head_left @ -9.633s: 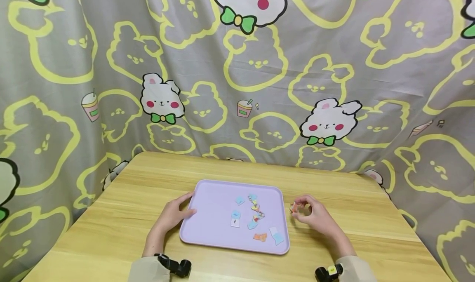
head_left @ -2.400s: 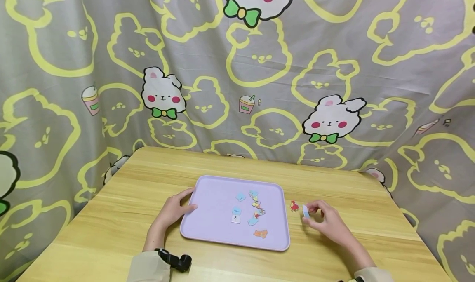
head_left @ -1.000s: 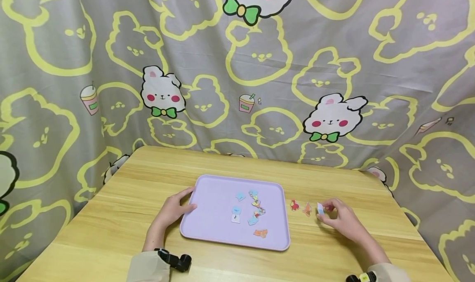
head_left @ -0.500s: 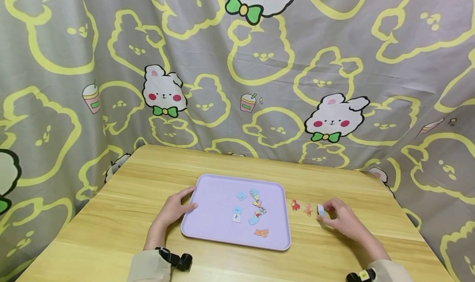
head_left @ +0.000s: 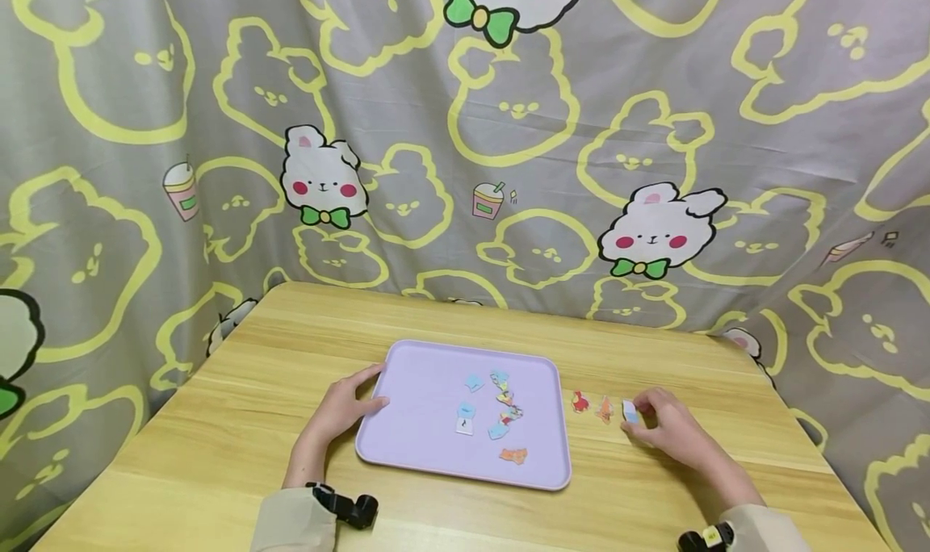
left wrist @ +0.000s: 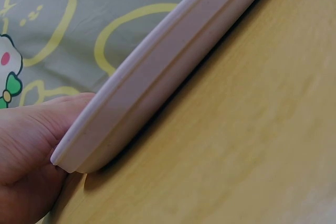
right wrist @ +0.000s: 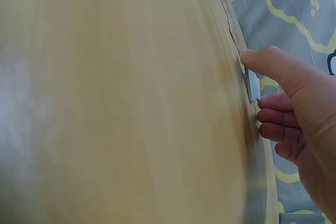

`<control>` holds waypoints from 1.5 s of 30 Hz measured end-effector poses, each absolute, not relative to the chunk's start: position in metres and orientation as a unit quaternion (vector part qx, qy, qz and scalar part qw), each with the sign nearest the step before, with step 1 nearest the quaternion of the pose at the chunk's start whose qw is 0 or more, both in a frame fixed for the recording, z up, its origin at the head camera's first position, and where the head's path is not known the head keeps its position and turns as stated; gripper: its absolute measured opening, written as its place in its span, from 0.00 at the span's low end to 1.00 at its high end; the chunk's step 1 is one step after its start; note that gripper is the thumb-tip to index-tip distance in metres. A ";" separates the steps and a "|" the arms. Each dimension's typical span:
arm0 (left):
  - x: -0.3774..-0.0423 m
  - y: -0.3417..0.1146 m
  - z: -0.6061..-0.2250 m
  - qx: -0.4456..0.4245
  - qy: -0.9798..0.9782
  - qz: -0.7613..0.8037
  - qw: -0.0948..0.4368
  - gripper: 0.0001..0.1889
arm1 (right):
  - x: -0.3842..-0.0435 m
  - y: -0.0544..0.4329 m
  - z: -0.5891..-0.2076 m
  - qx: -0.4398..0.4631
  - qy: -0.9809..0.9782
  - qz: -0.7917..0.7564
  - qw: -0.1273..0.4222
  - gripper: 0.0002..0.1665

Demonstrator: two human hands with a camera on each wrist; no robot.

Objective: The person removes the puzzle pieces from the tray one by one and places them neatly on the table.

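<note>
Cutout [head_left: 630, 412], blue and white, sits on the table [head_left: 182, 471] right of the tray [head_left: 407, 439], last in a short row after a red cutout [head_left: 580, 402] and an orange cutout [head_left: 605, 410]. Right hand [head_left: 667, 427] has it in a narrow pinch between thumb and fingertips. Flat or slightly lifted, can't tell. Left hand [head_left: 343, 411] holds the tray by its left rim, thumb lapped over the inside; can't tell how far the other fingers reach under.

Handling: looks like thin card or board, so probably very light, stiff enough to keep its shape, liable to crease at corners. Low profile, so opposite edges are the right hold; light squeeze only. Pushing down on the face would likely just pin it.

Tray looks like smooth, rigid plastic, likely to skate on the wood if bumped; rim hold suits. Loose pieces [head_left: 513, 455] on it would likely slide if it tips.
</note>
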State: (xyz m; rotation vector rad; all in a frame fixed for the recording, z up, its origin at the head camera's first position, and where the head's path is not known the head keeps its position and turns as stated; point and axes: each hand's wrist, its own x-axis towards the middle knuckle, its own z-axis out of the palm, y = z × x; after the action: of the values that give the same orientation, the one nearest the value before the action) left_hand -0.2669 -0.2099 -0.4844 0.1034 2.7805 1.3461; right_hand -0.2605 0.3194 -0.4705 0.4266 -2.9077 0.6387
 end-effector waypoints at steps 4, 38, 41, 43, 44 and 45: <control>-0.267 -0.210 -0.484 0.030 0.898 0.438 0.028 0.32 | -0.260 0.320 -0.472 0.148 -0.965 0.208 0.067 0.24; -0.263 -0.209 -0.481 0.029 0.898 0.438 0.024 0.32 | -0.253 0.302 -0.473 0.204 -0.944 0.209 0.152 0.26; -0.263 -0.209 -0.481 0.029 0.898 0.438 0.024 0.32 | -0.253 0.293 -0.473 0.234 -0.931 0.221 0.172 0.25; -0.264 -0.209 -0.482 0.029 0.899 0.437 0.023 0.32 | -0.253 0.287 -0.472 0.254 -0.922 0.230 0.182 0.25; -0.264 -0.209 -0.482 0.029 0.899 0.437 0.022 0.31 | -0.253 0.285 -0.472 0.264 -0.917 0.233 0.188 0.25; -0.264 -0.209 -0.482 0.029 0.899 0.437 0.022 0.31 | -0.253 0.282 -0.472 0.274 -0.912 0.237 0.192 0.25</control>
State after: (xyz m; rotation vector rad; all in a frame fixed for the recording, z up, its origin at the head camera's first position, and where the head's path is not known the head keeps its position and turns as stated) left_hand -0.2641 -0.2088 -0.4818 0.0901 2.7841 1.3540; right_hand -0.2526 0.2820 -0.4722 0.7695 -2.5597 0.6664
